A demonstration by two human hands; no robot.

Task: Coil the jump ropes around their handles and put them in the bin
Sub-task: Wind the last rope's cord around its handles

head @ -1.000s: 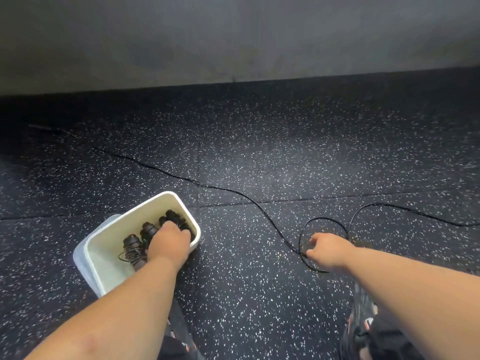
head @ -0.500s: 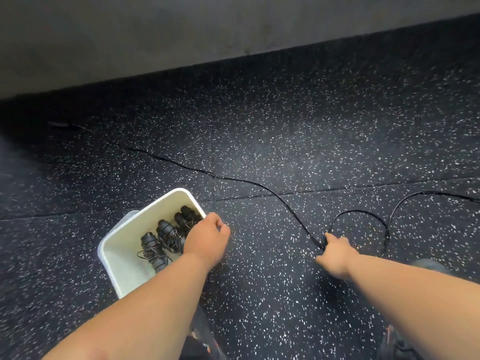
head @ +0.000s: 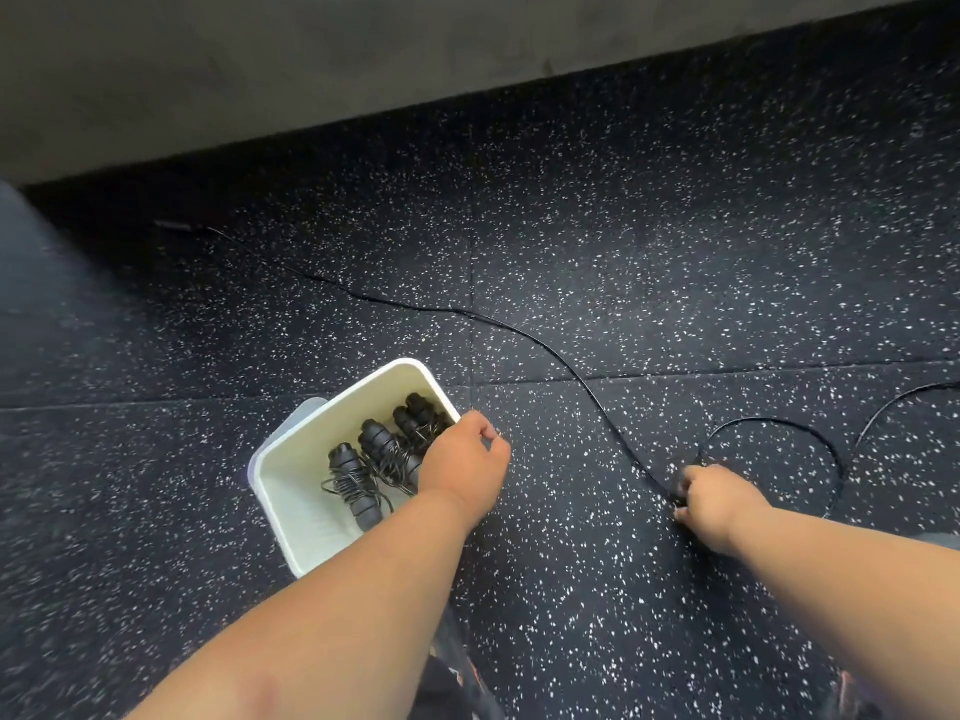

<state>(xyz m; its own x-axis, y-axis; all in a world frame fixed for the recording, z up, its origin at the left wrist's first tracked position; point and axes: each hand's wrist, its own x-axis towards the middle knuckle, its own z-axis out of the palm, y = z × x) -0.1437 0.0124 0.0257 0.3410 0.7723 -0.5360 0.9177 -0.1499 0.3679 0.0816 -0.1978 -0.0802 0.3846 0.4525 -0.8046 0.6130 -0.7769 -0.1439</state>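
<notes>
Two coiled jump ropes (head: pixel 374 467) lie in the cream bin (head: pixel 291 504) at lower left of centre, cord wound round their black handles, and one loose rope (head: pixel 540 343) lies strung out across the speckled floor (head: pixel 675 226). That loose cord runs from a far handle (head: pixel 174 226) at upper left, snakes down through the middle of the frame, and ends in a loop at the right edge. Right hand (head: pixel 714 504), lower right, is curled down onto the near end of it, fingers closed round something dark, very likely the second handle, though the grip hides most of it. Left hand (head: pixel 462 462) hangs over the bin's right rim, fingers loosely bent and apparently empty; nothing shows between them. So the bin side looks done for now and the step in hand is the pickup of the last rope. Next, I'd say, that near handle has to come up off the floor, the far handle has to be drawn in along the cord, and the left hand needs to cross over to help pair them before any winding starts. Watch that loop on the right: it could kink as the slack comes in.
</notes>
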